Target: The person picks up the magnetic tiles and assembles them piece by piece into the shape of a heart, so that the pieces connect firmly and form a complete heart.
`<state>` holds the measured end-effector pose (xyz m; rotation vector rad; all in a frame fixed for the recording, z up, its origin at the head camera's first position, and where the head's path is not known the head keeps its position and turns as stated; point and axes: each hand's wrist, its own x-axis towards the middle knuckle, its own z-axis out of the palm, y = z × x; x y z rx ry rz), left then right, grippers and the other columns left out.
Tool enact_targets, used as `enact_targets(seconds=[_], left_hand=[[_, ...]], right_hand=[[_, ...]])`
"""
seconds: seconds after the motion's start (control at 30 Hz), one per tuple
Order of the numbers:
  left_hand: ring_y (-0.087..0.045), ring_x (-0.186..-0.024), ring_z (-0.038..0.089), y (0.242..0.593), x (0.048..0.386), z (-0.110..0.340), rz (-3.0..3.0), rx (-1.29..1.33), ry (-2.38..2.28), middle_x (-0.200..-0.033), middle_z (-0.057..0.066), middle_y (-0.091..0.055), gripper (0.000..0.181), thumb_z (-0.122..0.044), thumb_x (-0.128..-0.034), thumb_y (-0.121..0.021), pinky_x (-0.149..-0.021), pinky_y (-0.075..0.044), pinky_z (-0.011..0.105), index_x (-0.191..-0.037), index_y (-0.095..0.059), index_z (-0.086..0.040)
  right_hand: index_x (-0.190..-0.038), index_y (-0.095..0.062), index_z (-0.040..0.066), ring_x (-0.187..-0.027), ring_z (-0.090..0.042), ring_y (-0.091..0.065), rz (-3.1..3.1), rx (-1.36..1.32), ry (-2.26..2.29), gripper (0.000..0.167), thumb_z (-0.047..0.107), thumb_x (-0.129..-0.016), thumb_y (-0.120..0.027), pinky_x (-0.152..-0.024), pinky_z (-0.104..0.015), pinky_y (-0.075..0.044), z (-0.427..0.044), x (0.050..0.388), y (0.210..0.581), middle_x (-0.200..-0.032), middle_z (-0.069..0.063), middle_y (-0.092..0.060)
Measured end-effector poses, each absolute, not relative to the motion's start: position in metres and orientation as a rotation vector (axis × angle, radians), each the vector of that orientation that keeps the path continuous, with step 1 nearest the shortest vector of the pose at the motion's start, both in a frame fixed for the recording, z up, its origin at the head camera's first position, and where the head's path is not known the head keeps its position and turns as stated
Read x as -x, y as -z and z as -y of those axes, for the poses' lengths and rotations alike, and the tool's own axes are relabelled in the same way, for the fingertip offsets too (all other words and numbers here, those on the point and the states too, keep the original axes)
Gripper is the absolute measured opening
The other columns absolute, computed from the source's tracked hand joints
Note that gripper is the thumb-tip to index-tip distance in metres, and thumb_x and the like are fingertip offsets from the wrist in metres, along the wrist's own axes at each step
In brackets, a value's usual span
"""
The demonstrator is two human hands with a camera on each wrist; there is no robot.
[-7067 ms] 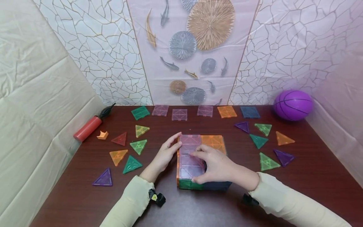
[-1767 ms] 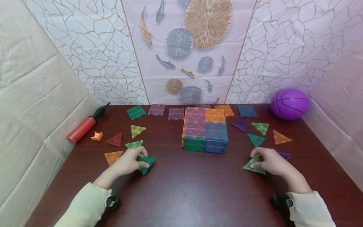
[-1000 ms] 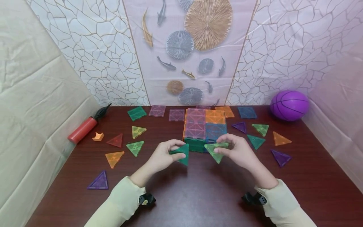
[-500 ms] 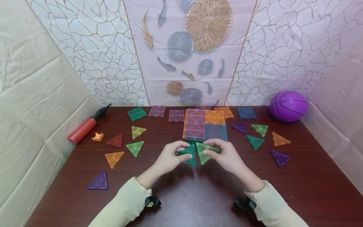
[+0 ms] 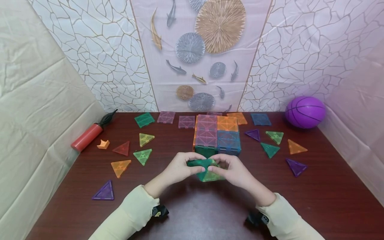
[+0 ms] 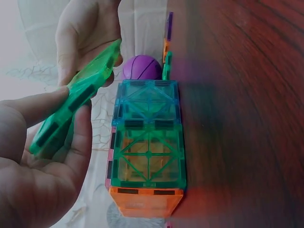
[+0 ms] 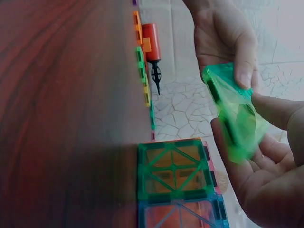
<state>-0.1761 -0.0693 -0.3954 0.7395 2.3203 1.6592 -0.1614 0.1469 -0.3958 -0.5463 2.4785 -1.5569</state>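
Observation:
In the head view my left hand (image 5: 183,169) pinches a dark green triangular tile (image 5: 199,163) between thumb and fingers. My right hand (image 5: 235,169) grips a light green triangular tile (image 5: 213,175). The two tiles meet edge to edge, raised off the table in front of a box of clear coloured tiles. That box has pink (image 5: 207,130), orange (image 5: 227,124) and blue (image 5: 229,139) squares on top. A green square (image 6: 148,154) on the box's near side shows in the left wrist view. Fingers hide part of both held tiles.
Loose triangles lie left, such as an orange one (image 5: 121,167) and a purple one (image 5: 104,191), and right, such as another purple one (image 5: 296,166). Square tiles (image 5: 186,122) lie along the back. A red pump (image 5: 87,136) is at left, a purple ball (image 5: 305,112) at back right.
The hands picked up a dark green and a light green triangle from the two sides and brought them together. Over the last half second the tiles closed their gap and tilted.

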Motion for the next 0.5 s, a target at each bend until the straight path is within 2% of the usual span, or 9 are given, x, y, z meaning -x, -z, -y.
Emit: enact_targets(seconds=[0.1, 0.17, 0.27, 0.4, 0.5], left_hand=[[-0.056, -0.068, 0.006, 0.394, 0.177, 0.071, -2.342, -0.820, -1.589, -0.097, 0.003, -0.072, 0.026, -0.013, -0.0839, -0.075, -0.061, -0.048, 0.022, -0.109, -0.072, -0.007], [-0.051, -0.063, 0.007, 0.392, 0.178, 0.073, -2.345, -0.856, -1.557, -0.096, 0.004, -0.072, 0.026, -0.013, -0.0840, -0.075, -0.057, -0.044, 0.022, -0.109, -0.071, -0.007], [-0.051, -0.064, 0.009, 0.390, 0.179, 0.077, -2.340, -0.873, -1.537, -0.098, 0.005, -0.072, 0.028, -0.015, -0.0848, -0.075, -0.057, -0.044, 0.022, -0.110, -0.071, -0.006], [-0.063, -0.080, 0.011, 0.389, 0.184, 0.093, -2.373, -0.807, -1.527, -0.097, 0.005, -0.072, 0.032, -0.019, -0.0850, -0.075, -0.070, -0.051, 0.026, -0.112, -0.070, -0.004], [-0.067, -0.089, 0.013, 0.388, 0.191, 0.116, -2.438, -0.721, -1.492, -0.096, 0.003, -0.072, 0.034, -0.023, -0.0844, -0.076, -0.080, -0.052, 0.031, -0.113, -0.069, -0.005]], right_hand=[[-0.110, -0.067, 0.001, -0.065, -0.011, -0.058, -2.468, 0.582, 1.537, 0.025, 0.017, -0.091, -0.068, -0.055, -0.024, -0.046, -0.147, 0.159, 0.399, -0.085, -0.007, -0.067], [-0.109, -0.067, -0.001, -0.066, -0.009, -0.059, -2.470, 0.595, 1.535, 0.024, 0.016, -0.091, -0.067, -0.056, -0.025, -0.047, -0.148, 0.158, 0.401, -0.085, -0.008, -0.068], [-0.107, -0.067, -0.002, -0.066, -0.009, -0.059, -2.490, 0.602, 1.541, 0.023, 0.014, -0.091, -0.067, -0.057, -0.025, -0.048, -0.148, 0.157, 0.402, -0.085, -0.008, -0.069], [-0.106, -0.068, 0.000, -0.064, -0.008, -0.058, -2.536, 0.589, 1.530, 0.022, 0.015, -0.090, -0.068, -0.056, -0.025, -0.048, -0.150, 0.158, 0.402, -0.080, -0.006, -0.068], [-0.106, -0.069, 0.000, -0.065, -0.008, -0.058, -2.568, 0.557, 1.519, 0.022, 0.015, -0.089, -0.069, -0.057, -0.025, -0.048, -0.155, 0.157, 0.402, -0.080, -0.005, -0.068]])
